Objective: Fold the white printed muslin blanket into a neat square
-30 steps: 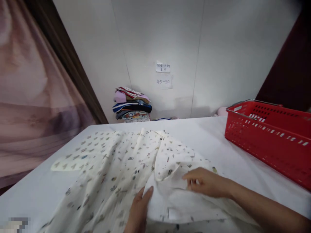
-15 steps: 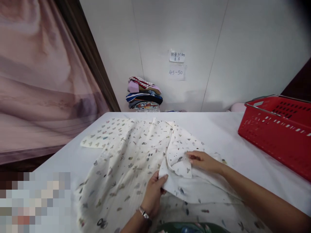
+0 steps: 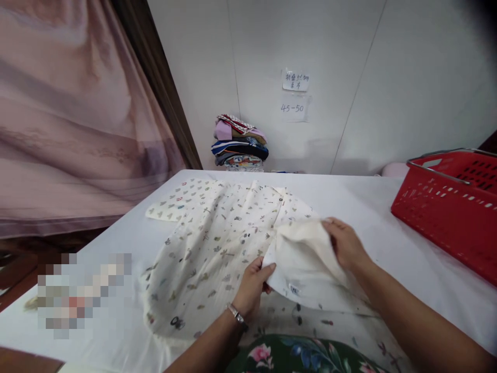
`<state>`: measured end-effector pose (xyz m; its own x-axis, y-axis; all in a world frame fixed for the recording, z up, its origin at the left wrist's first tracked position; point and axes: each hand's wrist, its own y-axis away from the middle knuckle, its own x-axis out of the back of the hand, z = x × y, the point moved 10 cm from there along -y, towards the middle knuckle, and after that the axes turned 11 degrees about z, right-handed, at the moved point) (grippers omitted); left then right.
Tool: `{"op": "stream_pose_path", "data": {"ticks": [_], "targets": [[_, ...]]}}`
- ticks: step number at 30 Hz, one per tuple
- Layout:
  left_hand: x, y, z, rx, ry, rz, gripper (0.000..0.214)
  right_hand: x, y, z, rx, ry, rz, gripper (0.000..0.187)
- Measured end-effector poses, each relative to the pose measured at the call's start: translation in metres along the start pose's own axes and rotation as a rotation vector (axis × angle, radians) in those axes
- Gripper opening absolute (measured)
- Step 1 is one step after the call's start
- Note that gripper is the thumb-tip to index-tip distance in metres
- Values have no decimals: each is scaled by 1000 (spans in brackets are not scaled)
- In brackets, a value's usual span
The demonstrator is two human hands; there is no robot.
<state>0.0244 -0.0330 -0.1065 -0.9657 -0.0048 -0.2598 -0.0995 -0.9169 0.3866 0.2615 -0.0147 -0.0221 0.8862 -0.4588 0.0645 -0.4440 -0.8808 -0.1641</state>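
Note:
A cream garment (image 3: 209,243) with small printed figures lies spread on the white table (image 3: 116,259), one sleeve stretched to the far left. My left hand (image 3: 253,287), a watch on its wrist, pinches the edge of the folded-over right flap. My right hand (image 3: 344,244) grips the same flap higher up and lifts it, so the plain inner side shows.
A red plastic basket (image 3: 446,207) stands at the right of the table. A pile of folded clothes (image 3: 239,142) rests against the white wall at the back. A pink curtain (image 3: 70,119) hangs at the left. Flowered dark cloth (image 3: 295,355) shows at the bottom edge.
My right hand has risen from lying on the flap and pulled it up into a raised fold. My left hand has closed on the flap's edge. The view has shifted leftward.

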Motion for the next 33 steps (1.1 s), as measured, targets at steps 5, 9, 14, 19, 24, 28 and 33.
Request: {"op": "stream_pose_path", "data": {"ticks": [5, 9, 14, 19, 24, 28, 33], "targets": [[-11, 6, 7, 29, 39, -42, 29, -3, 15, -37, 102, 106, 7, 23], [-21, 12, 8, 23, 10, -77, 28, -53, 56, -11, 99, 344, -362, 21], [-23, 14, 7, 30, 18, -83, 27, -62, 74, -1, 123, 293, -321, 24], [-23, 17, 11, 23, 48, -82, 29, -65, 83, -19, 316, 202, -301, 18], [-27, 21, 12, 51, 60, -93, 31, -64, 89, -13, 312, 107, -263, 10], [-31, 23, 12, 56, 36, -113, 31, -61, 94, -18, 391, 32, -239, 5], [-32, 22, 10, 22, -40, -110, 30, -60, 98, -24, 468, 57, -239, 8]]}}
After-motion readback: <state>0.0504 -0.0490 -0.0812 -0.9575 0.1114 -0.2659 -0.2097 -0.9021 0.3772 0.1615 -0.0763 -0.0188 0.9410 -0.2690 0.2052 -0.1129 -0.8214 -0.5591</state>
